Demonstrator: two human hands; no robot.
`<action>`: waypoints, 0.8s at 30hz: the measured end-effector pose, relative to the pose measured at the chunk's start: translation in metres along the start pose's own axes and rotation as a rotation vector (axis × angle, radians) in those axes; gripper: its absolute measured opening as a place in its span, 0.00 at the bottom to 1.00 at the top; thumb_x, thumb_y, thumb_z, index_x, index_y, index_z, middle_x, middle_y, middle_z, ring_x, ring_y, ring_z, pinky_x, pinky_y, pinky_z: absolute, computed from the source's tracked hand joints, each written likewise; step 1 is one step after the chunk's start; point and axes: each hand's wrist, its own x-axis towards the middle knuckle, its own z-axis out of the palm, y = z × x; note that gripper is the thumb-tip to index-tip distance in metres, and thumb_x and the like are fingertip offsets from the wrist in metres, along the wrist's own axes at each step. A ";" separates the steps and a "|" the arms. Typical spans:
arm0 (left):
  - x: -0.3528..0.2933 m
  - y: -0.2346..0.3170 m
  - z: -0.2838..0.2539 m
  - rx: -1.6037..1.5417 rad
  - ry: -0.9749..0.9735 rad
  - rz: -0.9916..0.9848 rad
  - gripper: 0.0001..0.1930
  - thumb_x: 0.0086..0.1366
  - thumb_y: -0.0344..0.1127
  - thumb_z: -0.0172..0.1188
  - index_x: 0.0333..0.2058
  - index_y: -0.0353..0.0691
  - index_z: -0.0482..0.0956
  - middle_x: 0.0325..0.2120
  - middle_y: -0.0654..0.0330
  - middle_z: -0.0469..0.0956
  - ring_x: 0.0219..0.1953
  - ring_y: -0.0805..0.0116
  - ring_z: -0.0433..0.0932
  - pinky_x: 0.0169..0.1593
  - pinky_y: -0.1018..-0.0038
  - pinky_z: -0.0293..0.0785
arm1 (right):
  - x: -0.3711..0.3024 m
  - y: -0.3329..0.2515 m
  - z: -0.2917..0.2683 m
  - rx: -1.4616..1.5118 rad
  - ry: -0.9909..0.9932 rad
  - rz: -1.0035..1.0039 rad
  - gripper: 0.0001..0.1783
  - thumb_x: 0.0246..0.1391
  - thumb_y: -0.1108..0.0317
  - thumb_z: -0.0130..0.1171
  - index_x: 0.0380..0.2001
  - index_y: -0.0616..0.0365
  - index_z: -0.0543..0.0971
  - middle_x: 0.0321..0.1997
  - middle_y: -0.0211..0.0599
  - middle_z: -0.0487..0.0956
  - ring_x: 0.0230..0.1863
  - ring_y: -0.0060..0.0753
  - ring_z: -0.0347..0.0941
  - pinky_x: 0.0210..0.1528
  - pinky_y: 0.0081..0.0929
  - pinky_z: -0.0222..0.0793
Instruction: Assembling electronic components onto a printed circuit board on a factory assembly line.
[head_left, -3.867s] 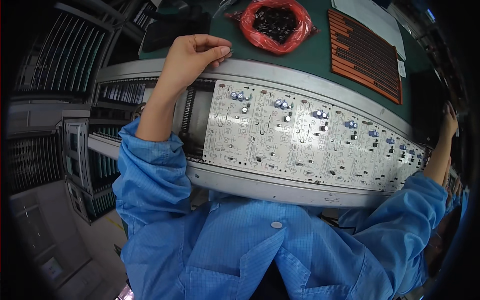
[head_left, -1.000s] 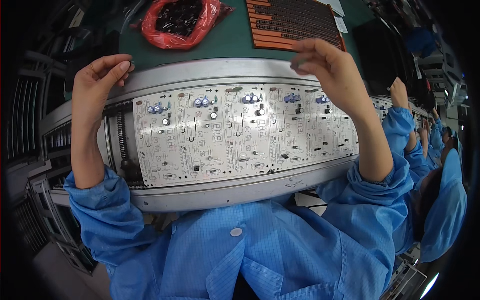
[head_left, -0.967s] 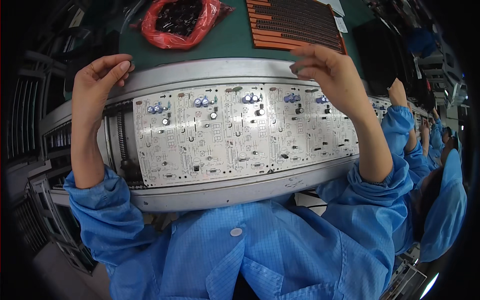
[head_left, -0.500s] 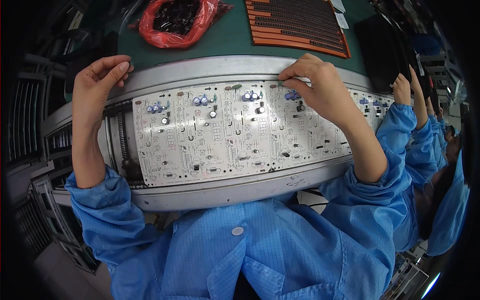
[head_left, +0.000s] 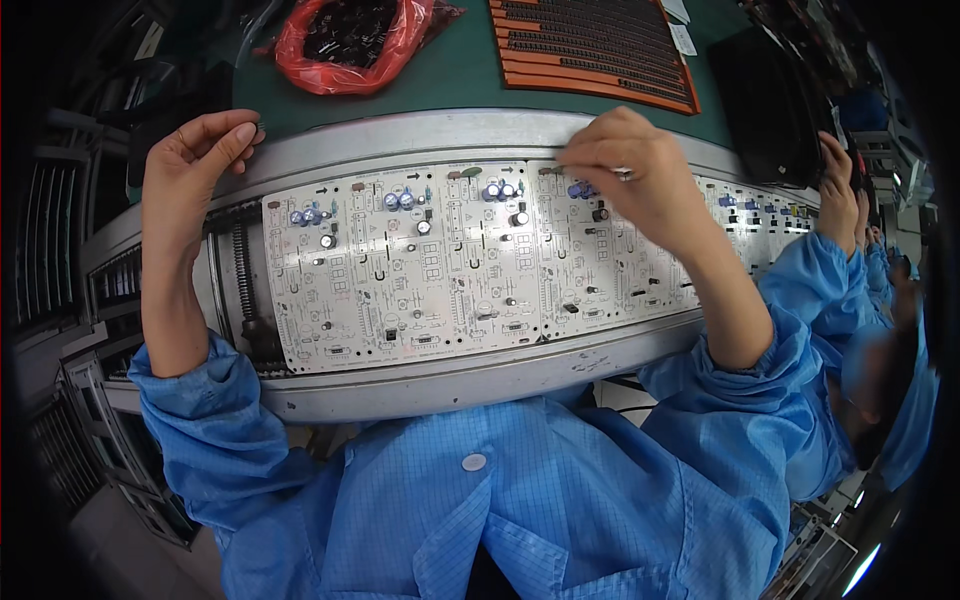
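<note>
A row of white circuit boards (head_left: 400, 270) lies in a metal rail in front of me, fitted with blue-sleeved capacitors (head_left: 400, 201), black capacitors and other small parts. Past the left end of the row, my left hand (head_left: 205, 150) is closed, pinching small dark electronic components (head_left: 259, 127) at the fingertips; their exact kind is unclear. My right hand (head_left: 635, 175) hovers with bent fingers over the upper edge of a board right of the middle. Motion smears its fingers, so what they hold, if anything, cannot be seen. On the board left of it sits a green disc component (head_left: 471, 172).
Beyond the rail (head_left: 420, 135), a red plastic bag (head_left: 300, 60) of black parts and an orange rack (head_left: 600, 88) with rows of dark parts rest on the green table (head_left: 470, 80). A black bin (head_left: 765, 110) stands at right, near a co-worker's hand (head_left: 838, 200).
My right hand has lifted slightly off the board edge, its fingers shifting. My left hand stays almost still. The co-worker's hands at right have moved.
</note>
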 end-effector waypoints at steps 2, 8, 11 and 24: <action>-0.001 0.001 0.000 0.008 0.001 -0.012 0.12 0.62 0.31 0.66 0.42 0.32 0.83 0.32 0.59 0.84 0.30 0.80 0.74 0.38 0.83 0.70 | 0.007 0.017 -0.027 -0.038 0.106 0.028 0.10 0.55 0.75 0.62 0.41 0.58 0.84 0.40 0.34 0.84 0.42 0.31 0.78 0.44 0.22 0.73; 0.002 0.006 -0.001 -0.017 -0.003 0.024 0.12 0.62 0.31 0.65 0.43 0.32 0.83 0.32 0.59 0.84 0.30 0.80 0.75 0.38 0.83 0.71 | -0.027 0.211 -0.200 -0.789 0.528 0.751 0.17 0.63 0.63 0.53 0.53 0.54 0.79 0.51 0.39 0.82 0.49 0.32 0.79 0.51 0.27 0.71; 0.004 0.004 -0.001 -0.013 0.023 0.009 0.12 0.62 0.31 0.65 0.43 0.32 0.83 0.32 0.59 0.84 0.31 0.79 0.76 0.39 0.83 0.71 | -0.062 0.286 -0.213 -0.401 0.184 1.178 0.20 0.62 0.61 0.53 0.56 0.54 0.77 0.51 0.41 0.81 0.50 0.34 0.78 0.51 0.29 0.72; 0.011 -0.006 -0.001 -0.029 -0.010 0.060 0.11 0.62 0.30 0.65 0.41 0.31 0.83 0.30 0.60 0.83 0.28 0.80 0.75 0.35 0.84 0.72 | -0.172 0.436 -0.258 -0.108 0.204 1.026 0.22 0.58 0.58 0.58 0.50 0.62 0.80 0.44 0.43 0.84 0.44 0.31 0.79 0.48 0.26 0.72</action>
